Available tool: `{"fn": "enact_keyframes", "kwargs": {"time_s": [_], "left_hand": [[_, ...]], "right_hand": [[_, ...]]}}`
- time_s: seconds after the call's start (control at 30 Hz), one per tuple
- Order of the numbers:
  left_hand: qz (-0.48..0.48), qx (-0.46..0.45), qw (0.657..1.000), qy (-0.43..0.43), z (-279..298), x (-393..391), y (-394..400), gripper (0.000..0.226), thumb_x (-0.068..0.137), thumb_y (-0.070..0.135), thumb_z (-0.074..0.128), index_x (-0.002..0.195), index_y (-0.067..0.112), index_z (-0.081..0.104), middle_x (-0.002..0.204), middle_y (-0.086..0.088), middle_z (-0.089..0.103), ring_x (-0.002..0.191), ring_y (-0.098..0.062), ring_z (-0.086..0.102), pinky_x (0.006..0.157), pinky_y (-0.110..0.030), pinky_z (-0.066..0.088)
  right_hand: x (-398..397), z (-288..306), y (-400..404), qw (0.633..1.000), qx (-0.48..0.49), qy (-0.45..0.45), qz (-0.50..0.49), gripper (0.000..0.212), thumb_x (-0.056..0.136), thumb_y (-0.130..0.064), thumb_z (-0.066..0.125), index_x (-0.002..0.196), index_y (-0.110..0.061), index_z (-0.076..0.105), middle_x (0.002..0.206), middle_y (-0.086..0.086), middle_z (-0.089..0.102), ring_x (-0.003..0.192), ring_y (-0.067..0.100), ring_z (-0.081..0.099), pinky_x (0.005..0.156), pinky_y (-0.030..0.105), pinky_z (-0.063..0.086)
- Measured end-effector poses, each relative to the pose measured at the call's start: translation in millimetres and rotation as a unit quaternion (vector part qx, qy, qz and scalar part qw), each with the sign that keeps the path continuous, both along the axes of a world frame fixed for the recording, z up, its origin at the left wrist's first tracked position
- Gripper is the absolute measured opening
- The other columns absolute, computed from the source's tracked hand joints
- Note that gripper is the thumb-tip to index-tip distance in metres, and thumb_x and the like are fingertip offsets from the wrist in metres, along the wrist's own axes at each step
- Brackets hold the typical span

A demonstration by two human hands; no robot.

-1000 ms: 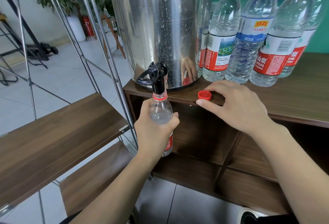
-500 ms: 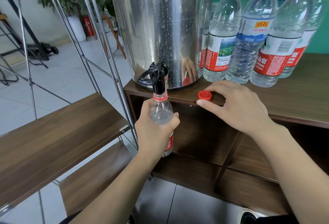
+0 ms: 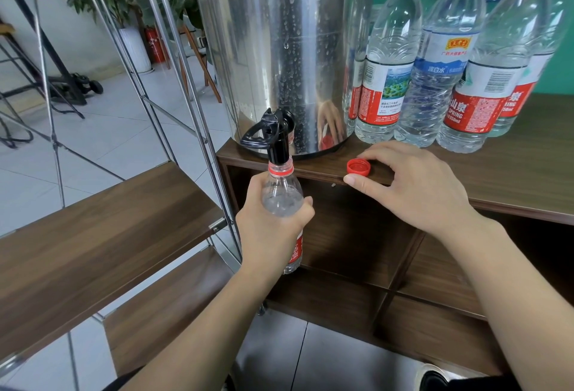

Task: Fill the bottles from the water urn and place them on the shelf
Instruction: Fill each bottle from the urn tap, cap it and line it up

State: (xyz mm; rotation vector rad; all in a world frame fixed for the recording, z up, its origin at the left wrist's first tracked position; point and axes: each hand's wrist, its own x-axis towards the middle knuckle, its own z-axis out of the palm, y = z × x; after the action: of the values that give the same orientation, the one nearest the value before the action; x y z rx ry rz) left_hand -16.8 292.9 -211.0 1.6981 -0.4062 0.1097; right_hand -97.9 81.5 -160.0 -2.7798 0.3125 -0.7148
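The left hand [image 3: 273,229] grips an uncapped bottle [image 3: 282,201], its mouth right under the black tap [image 3: 273,139] of the steel water urn [image 3: 279,49]. The right hand [image 3: 413,185] rests on the wooden bench [image 3: 512,179], fingers loosely curved around a red cap [image 3: 358,167] without visibly pinching it. Capped bottles [image 3: 435,64] crowd the bench at two o'clock. A wood-and-metal shelf [image 3: 93,229] stands at nine o'clock, over a tiled floor [image 3: 102,136].

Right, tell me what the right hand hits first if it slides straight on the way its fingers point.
Probably the red cap, just ahead of the right hand on the cabinet top; beyond it, the urn base.
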Motion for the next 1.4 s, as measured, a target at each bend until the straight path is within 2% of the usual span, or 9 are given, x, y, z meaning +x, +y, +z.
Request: {"fn": "enact_keyframes", "kwargs": {"time_s": [0.37, 0.47, 0.57, 0.77, 0.83, 0.9, 1.03, 1.17, 1.4], "left_hand": [[-0.002, -0.004, 1.000, 0.000, 0, -1, 0, 0.048, 0.078, 0.027, 0.090, 0.115, 0.030, 0.060, 0.104, 0.014, 0.069, 0.099, -0.002, 0.067, 0.086, -0.024, 0.056], [-0.001, -0.009, 1.000, -0.001, 1, -2, -1, 0.046, 0.077, 0.026, 0.090, 0.113, 0.030, 0.060, 0.101, 0.015, 0.069, 0.098, -0.002, 0.067, 0.085, -0.023, 0.056], [-0.004, -0.009, 1.000, 0.001, 1, -1, 0, 0.047, 0.077, 0.026, 0.090, 0.112, 0.032, 0.060, 0.102, 0.018, 0.068, 0.099, -0.001, 0.066, 0.085, -0.022, 0.055], [-0.006, -0.017, 1.000, 0.001, 0, -1, -1, 0.048, 0.077, 0.025, 0.091, 0.112, 0.035, 0.060, 0.103, 0.020, 0.068, 0.098, 0.000, 0.067, 0.087, -0.025, 0.056], [-0.005, -0.018, 1.000, -0.004, 0, -1, -1, 0.049, 0.077, 0.025, 0.091, 0.112, 0.037, 0.059, 0.102, 0.020, 0.068, 0.098, 0.001, 0.066, 0.085, -0.020, 0.054], [-0.005, -0.016, 1.000, -0.007, 1, -2, -2, 0.050, 0.077, 0.025, 0.090, 0.113, 0.038, 0.058, 0.103, 0.021, 0.067, 0.100, 0.003, 0.065, 0.083, -0.015, 0.052], [-0.005, -0.024, 1.000, 0.006, 0, -1, -3, 0.051, 0.076, 0.024, 0.090, 0.114, 0.037, 0.059, 0.104, 0.020, 0.069, 0.099, 0.001, 0.067, 0.089, -0.029, 0.057], [-0.001, -0.034, 0.999, 0.014, 0, -1, -3, 0.051, 0.074, 0.024, 0.090, 0.113, 0.037, 0.060, 0.103, 0.015, 0.073, 0.096, -0.004, 0.070, 0.091, -0.042, 0.059], [-0.007, -0.050, 0.998, 0.024, 1, -1, -3, 0.053, 0.074, 0.022, 0.091, 0.113, 0.040, 0.061, 0.102, 0.017, 0.074, 0.097, -0.005, 0.072, 0.094, -0.045, 0.058]], "right_hand": [[-3, 4, 4, 1.000, 0.021, -0.003, -0.003, 0.054, 0.087, -0.074, 0.053, 0.121, -0.033, 0.067, 0.126, -0.017, 0.063, 0.117, 0.013, 0.058, 0.090, 0.035, 0.047], [-5, 8, 8, 0.999, 0.040, -0.030, 0.003, 0.056, 0.086, -0.073, 0.054, 0.119, -0.030, 0.069, 0.124, -0.014, 0.065, 0.118, 0.013, 0.059, 0.094, 0.043, 0.052], [-6, 15, 18, 0.997, 0.040, -0.055, 0.023, 0.056, 0.087, -0.071, 0.054, 0.120, -0.028, 0.069, 0.124, -0.012, 0.066, 0.116, 0.013, 0.060, 0.095, 0.045, 0.053], [-1, 33, 45, 0.988, 0.054, -0.123, 0.080, 0.049, 0.092, -0.064, 0.058, 0.118, -0.025, 0.071, 0.123, -0.011, 0.066, 0.117, 0.007, 0.060, 0.099, 0.035, 0.051], [1, 37, 53, 0.983, 0.056, -0.141, 0.102, 0.049, 0.092, -0.064, 0.058, 0.118, -0.025, 0.071, 0.123, -0.011, 0.066, 0.116, 0.006, 0.061, 0.099, 0.035, 0.051], [3, 42, 60, 0.978, 0.059, -0.161, 0.119, 0.048, 0.092, -0.062, 0.060, 0.118, -0.024, 0.072, 0.122, -0.012, 0.066, 0.115, 0.005, 0.061, 0.100, 0.028, 0.049], [6, 53, 76, 0.963, 0.057, -0.206, 0.166, 0.040, 0.092, -0.048, 0.070, 0.117, -0.017, 0.072, 0.120, -0.006, 0.067, 0.114, 0.004, 0.061, 0.100, 0.014, 0.042], [11, 60, 91, 0.951, 0.049, -0.229, 0.201, 0.040, 0.091, -0.043, 0.073, 0.117, -0.014, 0.073, 0.124, -0.001, 0.067, 0.116, 0.005, 0.060, 0.103, 0.015, 0.041], [22, 60, 101, 0.947, 0.050, -0.223, 0.227, 0.026, 0.091, -0.034, 0.075, 0.110, -0.016, 0.079, 0.125, -0.002, 0.069, 0.114, 0.006, 0.063, 0.101, 0.019, 0.046]]}}
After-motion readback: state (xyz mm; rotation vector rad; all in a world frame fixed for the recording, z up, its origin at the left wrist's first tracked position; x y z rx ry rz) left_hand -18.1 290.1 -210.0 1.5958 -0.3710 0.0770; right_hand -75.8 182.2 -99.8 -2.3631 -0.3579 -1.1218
